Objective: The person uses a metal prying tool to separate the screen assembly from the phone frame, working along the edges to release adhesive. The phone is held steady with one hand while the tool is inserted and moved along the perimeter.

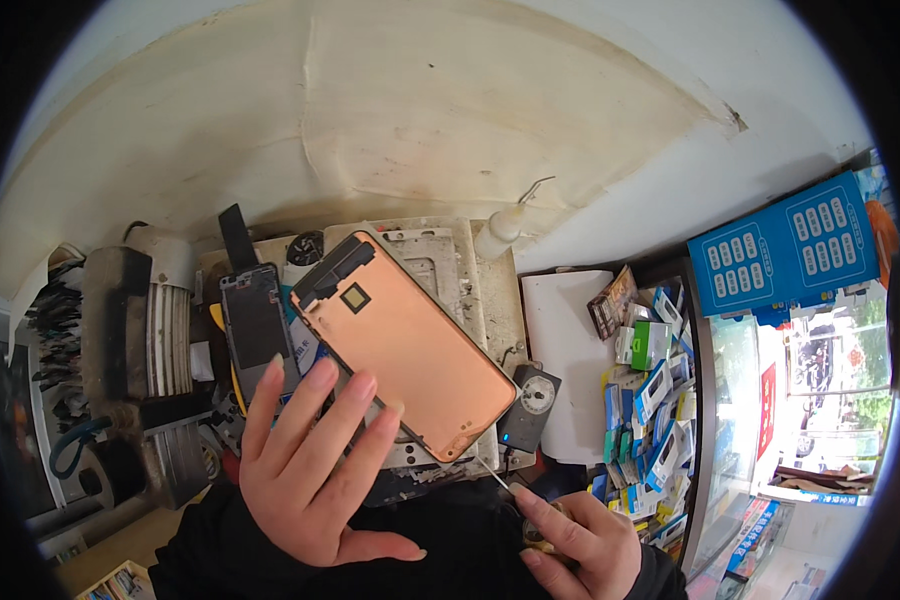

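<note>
A phone screen panel point(410, 350) lies slanted, its copper-coloured back facing up, with black strips and a small dark-framed square at its upper left end. My left hand point(320, 460) is spread over the panel's lower left edge, fingers stretched out and holding nothing. Low on the right, my right hand point(580, 545) grips a thin metal pick point(494, 474), whose tip is by the panel's bottom corner. A round brass-coloured part of what it holds shows between the fingers. Under the panel is a grimy metal work plate point(460, 262).
Left of the panel lies a dark opened phone body point(254, 315). A white bottle with a bent spout point(500, 230) stands behind. On the right are a black box with a dial point(532, 405), a white sheet point(567, 350) and piled small packages point(650, 420). Bulky equipment point(120, 330) fills the left.
</note>
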Motion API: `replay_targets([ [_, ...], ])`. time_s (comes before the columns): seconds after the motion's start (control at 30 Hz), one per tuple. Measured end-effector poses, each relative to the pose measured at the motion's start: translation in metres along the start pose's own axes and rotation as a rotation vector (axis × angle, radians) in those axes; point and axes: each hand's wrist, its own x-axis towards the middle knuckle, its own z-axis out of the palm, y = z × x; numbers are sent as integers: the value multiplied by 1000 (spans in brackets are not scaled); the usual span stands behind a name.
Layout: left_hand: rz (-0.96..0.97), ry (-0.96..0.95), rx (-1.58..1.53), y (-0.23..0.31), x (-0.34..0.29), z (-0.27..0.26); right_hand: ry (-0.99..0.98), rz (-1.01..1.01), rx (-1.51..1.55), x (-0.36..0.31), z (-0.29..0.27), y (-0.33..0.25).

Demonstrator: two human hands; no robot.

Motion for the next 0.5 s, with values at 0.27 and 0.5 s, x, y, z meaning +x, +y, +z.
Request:
replay_targets([
  [0.27, 3, -124, 18, -9, 15, 6, 1, 63, -117, 8, -4, -8],
  [0.5, -10, -114, 25, -8, 14, 10, 9, 62, -13, 7, 6, 2],
])
